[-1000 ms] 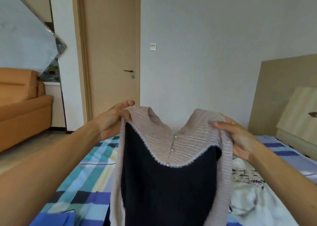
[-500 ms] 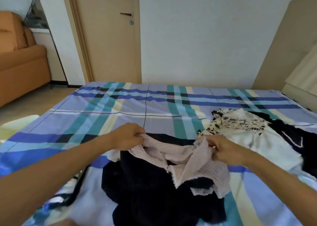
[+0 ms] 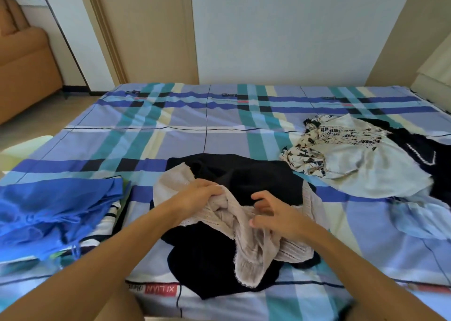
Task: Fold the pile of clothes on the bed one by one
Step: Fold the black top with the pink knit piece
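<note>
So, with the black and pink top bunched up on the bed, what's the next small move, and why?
Probably close the right hand on the pink knit trim beneath it, then draw both hands apart. The left hand grips that knit, its fingers curled round it, but the top lies crumpled on the bed, too bunched to fold.

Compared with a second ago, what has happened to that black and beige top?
The black and beige top, held up by both hands, came down and now lies crumpled on the bed. The left hand still grips its beige knit; the right hand has loosened its fingers. The unfolded pile to the right stayed put.
</note>
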`<control>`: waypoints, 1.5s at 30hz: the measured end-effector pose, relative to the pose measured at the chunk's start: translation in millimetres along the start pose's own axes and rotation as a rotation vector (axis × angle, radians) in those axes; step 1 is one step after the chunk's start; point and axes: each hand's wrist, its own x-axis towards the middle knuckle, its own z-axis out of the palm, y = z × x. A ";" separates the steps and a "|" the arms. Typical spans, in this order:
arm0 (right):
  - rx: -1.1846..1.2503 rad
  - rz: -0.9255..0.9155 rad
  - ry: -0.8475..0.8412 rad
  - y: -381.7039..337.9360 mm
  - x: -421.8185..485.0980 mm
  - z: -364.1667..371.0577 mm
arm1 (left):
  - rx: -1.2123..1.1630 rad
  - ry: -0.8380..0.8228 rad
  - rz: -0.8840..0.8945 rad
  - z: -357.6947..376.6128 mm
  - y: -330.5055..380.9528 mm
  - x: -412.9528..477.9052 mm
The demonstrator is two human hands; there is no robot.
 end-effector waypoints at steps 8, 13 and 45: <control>0.216 -0.224 0.131 -47.2 -2.6 21.1 | -0.033 -0.115 0.286 -16.9 9.1 -16.0; 0.429 -0.058 0.122 -66.6 -16.8 1.3 | 0.501 0.387 0.503 -26.6 -9.8 -17.3; 1.041 0.066 0.017 -90.1 -24.5 -6.4 | 0.314 0.300 0.689 14.3 0.6 -33.8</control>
